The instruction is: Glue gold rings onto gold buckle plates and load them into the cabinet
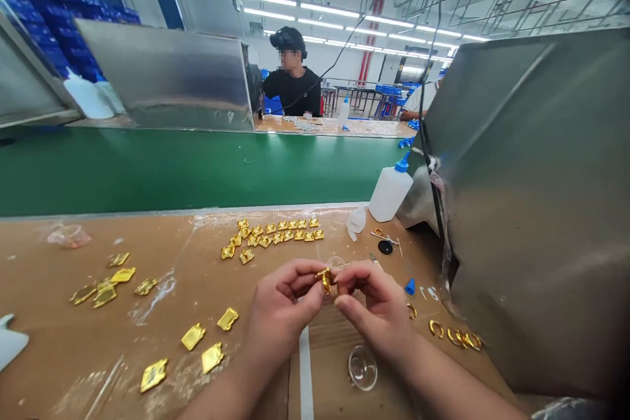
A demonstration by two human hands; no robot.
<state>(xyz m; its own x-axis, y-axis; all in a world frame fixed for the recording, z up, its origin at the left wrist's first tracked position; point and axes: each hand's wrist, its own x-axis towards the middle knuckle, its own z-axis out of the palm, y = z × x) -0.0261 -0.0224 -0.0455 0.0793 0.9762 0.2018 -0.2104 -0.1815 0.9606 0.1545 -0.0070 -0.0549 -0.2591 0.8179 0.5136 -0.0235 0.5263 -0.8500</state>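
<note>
Between the thumb and fingers of my left hand (285, 298) is a small shiny gold metal piece (326, 280). My right hand (377, 298) is closed in a pinch right beside it; whatever its fingertips hold is too small to make out. Beyond my hands, small gold pieces (288, 235) stand in rough rows. Flat gold pieces (193, 336) lie scattered to the left of my left forearm. Gold rings (457, 336) lie to the right of my right hand. A small clear round cup (363, 368) sits below my right wrist.
A white squeeze bottle (391, 191) with a blue nozzle stands at the back right, near a black disc (385, 247) and a blue cap (410, 286). A metal panel (531, 210) rises on the right. Across the green belt (197, 170), a person (295, 82) is at another bench.
</note>
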